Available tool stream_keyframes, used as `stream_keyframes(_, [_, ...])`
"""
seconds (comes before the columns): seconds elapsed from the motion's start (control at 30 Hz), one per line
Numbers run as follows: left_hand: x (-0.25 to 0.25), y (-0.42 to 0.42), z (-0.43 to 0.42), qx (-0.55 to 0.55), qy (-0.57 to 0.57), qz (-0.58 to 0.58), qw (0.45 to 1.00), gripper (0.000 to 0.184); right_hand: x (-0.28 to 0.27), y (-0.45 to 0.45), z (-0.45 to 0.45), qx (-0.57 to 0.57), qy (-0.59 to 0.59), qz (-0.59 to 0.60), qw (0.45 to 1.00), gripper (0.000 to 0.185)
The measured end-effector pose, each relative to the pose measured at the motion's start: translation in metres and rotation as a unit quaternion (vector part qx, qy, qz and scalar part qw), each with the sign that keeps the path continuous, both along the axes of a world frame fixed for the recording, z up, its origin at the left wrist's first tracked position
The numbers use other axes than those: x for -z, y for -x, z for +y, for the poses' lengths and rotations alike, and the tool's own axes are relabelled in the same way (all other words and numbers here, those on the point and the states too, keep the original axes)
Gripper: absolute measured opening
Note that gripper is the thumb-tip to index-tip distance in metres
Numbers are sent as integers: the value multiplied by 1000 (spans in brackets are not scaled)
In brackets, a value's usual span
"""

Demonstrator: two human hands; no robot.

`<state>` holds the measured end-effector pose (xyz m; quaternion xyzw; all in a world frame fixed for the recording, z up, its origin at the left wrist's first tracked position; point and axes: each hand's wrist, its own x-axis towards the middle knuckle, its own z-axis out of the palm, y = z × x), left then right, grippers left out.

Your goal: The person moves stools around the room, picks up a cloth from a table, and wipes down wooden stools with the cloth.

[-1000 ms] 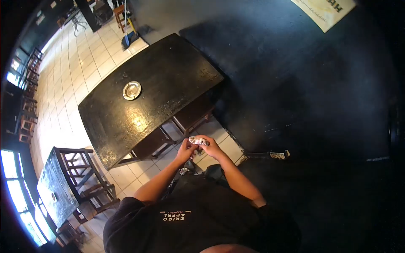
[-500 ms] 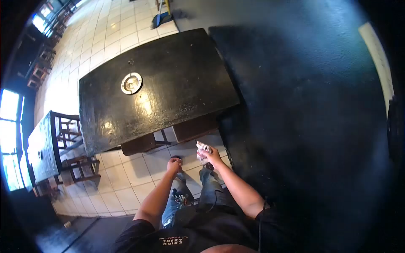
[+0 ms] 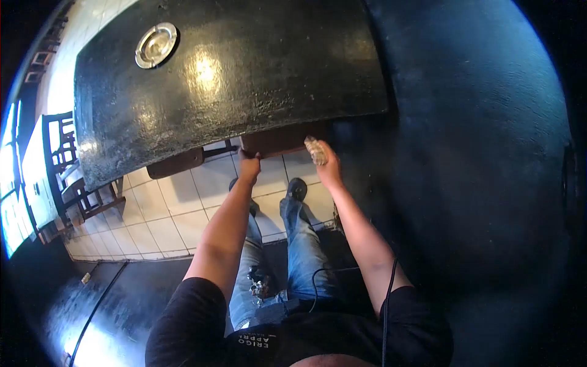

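My right hand (image 3: 330,168) is closed round a crumpled, pale patterned cloth (image 3: 316,151), just below the front edge of the dark table (image 3: 257,79). To the left, my left hand (image 3: 249,166) has its fingers drawn together at the near left corner of a brown wooden stool (image 3: 278,139) under the table. Whether the fingers grip the stool's edge is hard to see. A round metallic ashtray (image 3: 156,45) sits on the tabletop, far from both hands.
A second brown stool (image 3: 177,164) is partly under the table. At the far left stand another table (image 3: 38,174) and dark wooden chairs (image 3: 92,199). My shoes are on pale floor tiles (image 3: 180,192). Black cables (image 3: 98,306) run across the dark floor and beside my right arm.
The cloth was between both hands and is now in my right hand only. Both hands have reached forward to the table's front edge. The view has tilted down and come closer to the table.
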<state>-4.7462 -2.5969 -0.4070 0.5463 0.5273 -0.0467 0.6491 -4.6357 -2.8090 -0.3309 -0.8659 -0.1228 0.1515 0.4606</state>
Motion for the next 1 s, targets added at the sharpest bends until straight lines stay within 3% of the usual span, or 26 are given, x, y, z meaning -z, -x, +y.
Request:
stream_keyframes(0.07, [10,6,-5,-39,37,9,999,77,19,-6,0,-4,8,-2,1000,49])
stream_keyframes(0.13, [19,20,-7,-80,55,-82,992,67,32,-6,2,-2,12,-4,1000,52])
stream_keyframes(0.2, [26,25,-8,-84,22,-75,993,67,43,-6,8,-36,114,-86,989,54])
stream_keyframes(0.23, [28,27,-9,-90,-10,-74,993,66,47,-5,12,-33,110,-130,985,55])
stream_keyframes(0.37, [14,26,-7,-73,-16,-45,996,63,54,12,33,-48,182,-188,964,60])
stream_keyframes(0.47, [8,29,-12,-92,-5,-22,996,63,41,31,47,-66,225,-158,959,64])
stream_keyframes(0.67, [15,64,-34,-55,-15,3,998,66,51,65,25,-51,216,-148,964,72])
stream_keyframes(0.77, [9,79,-48,-62,47,12,997,47,50,81,7,-63,211,-154,963,71])
stream_keyframes(0.87, [12,92,-56,-57,74,59,994,46,54,95,-10,-77,214,-144,963,68])
stream_keyframes(0.93, [11,92,-51,-22,58,91,994,50,55,101,-19,-91,224,-158,957,65])
stream_keyframes(1.0, [25,91,-41,80,-68,11,994,60,56,104,-24,-91,218,-147,961,64])
